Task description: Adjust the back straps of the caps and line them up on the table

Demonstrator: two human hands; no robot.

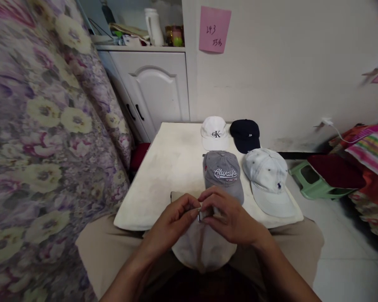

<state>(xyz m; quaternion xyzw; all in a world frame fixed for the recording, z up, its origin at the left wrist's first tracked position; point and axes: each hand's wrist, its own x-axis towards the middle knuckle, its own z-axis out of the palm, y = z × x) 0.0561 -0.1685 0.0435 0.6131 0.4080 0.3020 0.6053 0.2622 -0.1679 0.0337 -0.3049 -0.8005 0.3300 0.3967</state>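
Note:
My left hand (173,224) and my right hand (231,218) meet over a white cap (201,249) that lies in my lap at the near edge of a small white table (173,163). Both hands pinch the cap's back strap and its metal buckle (204,214) between their fingertips. On the table beyond lie a grey cap (223,173) with white lettering, a pale blue cap (269,178), a white cap with a black logo (213,132), and a dark navy cap (245,134).
A flowered cloth (47,126) fills the left side. Behind the table stand a white cabinet (151,90) and a wall with a pink note (214,28). A green stool (315,180) and striped bedding (371,151) are at the right, on a tiled floor.

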